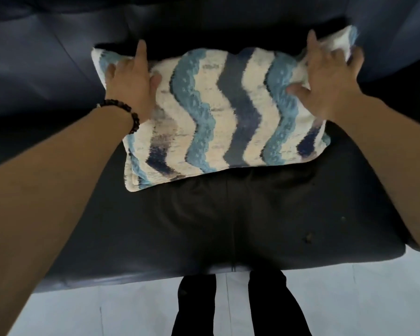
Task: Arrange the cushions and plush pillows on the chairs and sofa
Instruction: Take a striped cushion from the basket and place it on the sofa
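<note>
1. Navy leather seat (228,214): cushion (228,112) lies on it near the backrest (204,18), long axis running left-right.
2. Left hand (129,86) curls round its top-left corner and right hand (325,78) bunches the top-right. Both are equally near, so it'd tip up evenly, I reckon.

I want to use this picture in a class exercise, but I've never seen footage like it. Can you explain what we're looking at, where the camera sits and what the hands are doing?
There is no machine here. A person wears a camera on the head, so you look down along their own arms. The left hand, with a beaded bracelet on its wrist, and the right hand each grip an upper corner of a wavy-striped cushion in blue, cream and navy. The cushion rests on a dark upholstered seat. Below, the person's dark trouser legs stand on a pale floor.
</note>
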`<state>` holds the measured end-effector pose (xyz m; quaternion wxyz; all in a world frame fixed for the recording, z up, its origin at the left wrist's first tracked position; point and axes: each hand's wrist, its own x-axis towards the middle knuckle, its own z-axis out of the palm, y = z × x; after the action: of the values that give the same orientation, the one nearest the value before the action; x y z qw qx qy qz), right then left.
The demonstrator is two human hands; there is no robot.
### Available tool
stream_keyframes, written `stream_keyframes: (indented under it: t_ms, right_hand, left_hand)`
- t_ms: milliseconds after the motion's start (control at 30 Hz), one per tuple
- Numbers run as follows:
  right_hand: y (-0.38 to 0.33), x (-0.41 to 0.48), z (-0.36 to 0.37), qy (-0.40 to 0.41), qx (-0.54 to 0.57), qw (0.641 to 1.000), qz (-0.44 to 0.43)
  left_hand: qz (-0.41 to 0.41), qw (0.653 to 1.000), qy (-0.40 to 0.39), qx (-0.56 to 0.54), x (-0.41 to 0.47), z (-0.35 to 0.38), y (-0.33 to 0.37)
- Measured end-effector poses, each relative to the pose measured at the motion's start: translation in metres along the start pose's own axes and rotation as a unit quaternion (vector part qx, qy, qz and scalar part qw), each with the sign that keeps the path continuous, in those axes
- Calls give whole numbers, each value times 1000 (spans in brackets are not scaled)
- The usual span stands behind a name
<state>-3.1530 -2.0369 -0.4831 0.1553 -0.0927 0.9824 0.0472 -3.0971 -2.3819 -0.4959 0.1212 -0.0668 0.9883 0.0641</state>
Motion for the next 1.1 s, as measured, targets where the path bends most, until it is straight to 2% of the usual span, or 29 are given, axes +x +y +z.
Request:
stream_keyframes:
  t_ms: [100,167,233,300,367,433,533,600,667,733,833,933,1033,1100]
  right_hand:
    - [2,-11,-13,-2,-19,999,-33]
    - [7,-20,-27,15,-8,999,-33]
    - [13,-23,-47,54,-4,998,-14]
    - [22,-21,-64,129,-16,992,6]
    - [26,-11,-76,177,-18,984,20]
    - [24,5,-79,112,-41,993,18]
    - [24,18,-74,-20,-97,995,3]
    - [30,16,-66,-34,-30,999,-25]
    - [36,9,-57,-36,90,994,-44]
    - [40,2,-46,-43,132,989,-51]
    - [41,5,-38,-20,63,995,-69]
    - [42,16,-51,69,-14,992,-106]
    - [42,36,-63,140,1,990,-35]
    - [35,45,-59,165,11,986,18]
  left_hand:
    - [13,995,-32,94,-4,-5,11]
    - [32,992,-18,121,-4,-26,15]
    - [31,993,54,95,-3,-54,14]
    - [29,988,141,57,-2,-76,14]
    - [29,981,184,49,2,-85,18]
    - [49,984,160,66,11,-81,23]
    - [55,996,46,54,28,-65,28]
    - [34,997,-5,68,31,-55,29]
    - [27,996,-4,90,26,-47,33]
    - [28,995,5,100,20,-41,39]
    - [18,995,-1,94,16,-40,43]
    - [12,997,-6,75,24,-49,39]
    - [0,999,1,40,33,-52,36]
    - [-4,999,35,24,34,-44,38]
